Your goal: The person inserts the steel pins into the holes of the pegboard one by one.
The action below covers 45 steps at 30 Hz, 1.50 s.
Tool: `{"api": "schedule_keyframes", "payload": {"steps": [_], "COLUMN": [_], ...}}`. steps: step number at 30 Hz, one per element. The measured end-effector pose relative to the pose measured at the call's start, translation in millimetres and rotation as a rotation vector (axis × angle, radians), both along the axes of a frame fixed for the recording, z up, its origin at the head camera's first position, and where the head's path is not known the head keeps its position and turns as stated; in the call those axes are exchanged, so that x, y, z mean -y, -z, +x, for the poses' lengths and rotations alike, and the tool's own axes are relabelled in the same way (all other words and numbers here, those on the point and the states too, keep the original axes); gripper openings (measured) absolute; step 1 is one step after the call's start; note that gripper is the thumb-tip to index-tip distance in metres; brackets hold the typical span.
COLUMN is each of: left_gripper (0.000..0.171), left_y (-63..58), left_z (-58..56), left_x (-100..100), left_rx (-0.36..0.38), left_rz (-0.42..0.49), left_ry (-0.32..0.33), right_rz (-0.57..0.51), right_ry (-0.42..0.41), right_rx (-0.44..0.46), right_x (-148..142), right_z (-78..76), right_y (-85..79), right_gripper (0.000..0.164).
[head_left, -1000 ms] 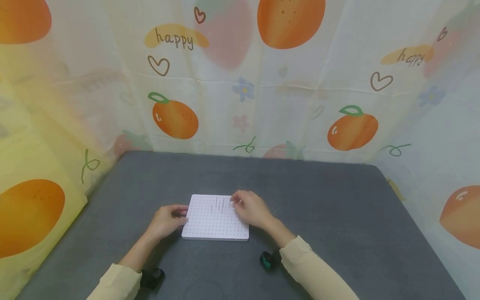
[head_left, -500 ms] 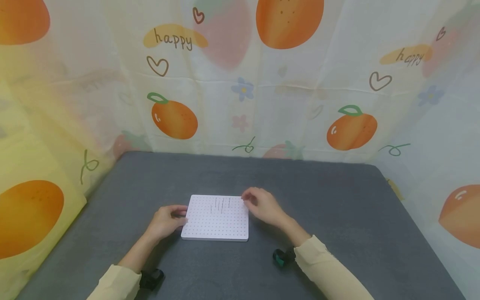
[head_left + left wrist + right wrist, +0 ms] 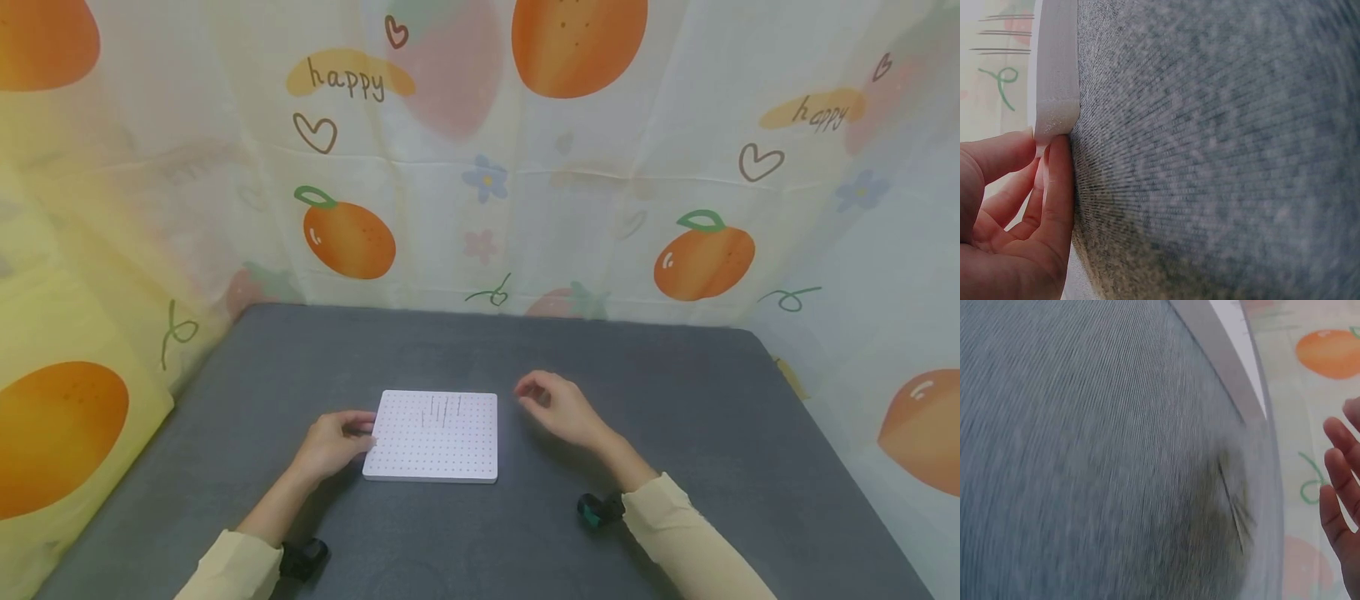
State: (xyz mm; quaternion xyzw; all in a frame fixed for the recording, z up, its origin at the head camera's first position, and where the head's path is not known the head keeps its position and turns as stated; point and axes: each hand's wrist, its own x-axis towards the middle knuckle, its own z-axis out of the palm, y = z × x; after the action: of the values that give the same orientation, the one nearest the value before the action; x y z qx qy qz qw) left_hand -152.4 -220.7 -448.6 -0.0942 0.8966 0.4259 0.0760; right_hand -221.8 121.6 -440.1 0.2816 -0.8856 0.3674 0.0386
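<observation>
1 pegboard (image 3: 435, 450): white slab, rounded corners, face pierced by a regular grid of small holes; laid flat on a dark grey table (image 3: 637, 358). Several slender dark pins (image 3: 446, 412) are set in its far half. Its left edge is pinched between the thumb and fingers of the left hand (image 3: 330, 446). The right hand (image 3: 566, 408) is held near the right edge, apart from the pegboard, its fingers loosely bent and unclamped. 2 cream sleeves (image 3: 690, 533) are worn.

By the left wrist view, the pins are shown in profile, projecting straight from the face. By the right wrist view alone, loose dark rods (image 3: 1230, 503) are shown lying beside the pegboard. A finely ribbed table surface is revealed in both wrist views.

1 backdrop (image 3: 570, 217): creased fabric, printed with oranges, hearts and flowers; "happy" is lettered 2 times.
</observation>
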Motion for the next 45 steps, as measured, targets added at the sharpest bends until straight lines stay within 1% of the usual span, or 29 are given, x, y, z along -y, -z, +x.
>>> {"api": "schedule_keyframes", "payload": {"steps": [6, 12, 18, 24, 27, 34, 42, 45], "left_gripper": [0.039, 0.039, 0.041, 0.041, 0.041, 0.041, 0.041, 0.041], "left_y": [-0.9, 0.1, 2.0, 3.8, 4.8, 3.5, 2.0, 3.4], "left_z": [-0.1, 0.3, -1.4, -2.9, -2.9, -0.7, -1.0, -1.7], "left_x": [-1, 0, 1, 2, 2, 2, 1, 1], "left_rx": [0.001, -0.009, -0.003, -0.006, -0.008, -0.006, 0.006, -0.002], "left_rz": [0.007, 0.007, 0.016, 0.007, 0.01, 0.017, 0.009, 0.004], "left_ry": [0.006, 0.011, 0.008, 0.014, 0.012, 0.016, 0.007, 0.009], "right_rz": [-0.001, 0.004, 0.031, 0.064, 0.079, 0.144, 0.216, 0.245], "right_ry": [0.02, 0.023, 0.016, 0.033, 0.02, -0.057, -0.054, -0.056], "right_rx": [0.022, 0.01, 0.037, 0.065, 0.076, 0.029, 0.028, 0.007], "right_x": [-17, -29, -39, -48, -51, -51, -49, -49], "right_z": [-1.5, -1.3, -1.3, -1.4, -1.7, -1.7, -4.1, -6.5], "right_y": [5.1, 12.4, 18.1, 23.2, 25.6, 28.5, 30.0, 31.9], "right_gripper": [0.011, 0.012, 0.012, 0.011, 0.012, 0.011, 0.011, 0.01]}}
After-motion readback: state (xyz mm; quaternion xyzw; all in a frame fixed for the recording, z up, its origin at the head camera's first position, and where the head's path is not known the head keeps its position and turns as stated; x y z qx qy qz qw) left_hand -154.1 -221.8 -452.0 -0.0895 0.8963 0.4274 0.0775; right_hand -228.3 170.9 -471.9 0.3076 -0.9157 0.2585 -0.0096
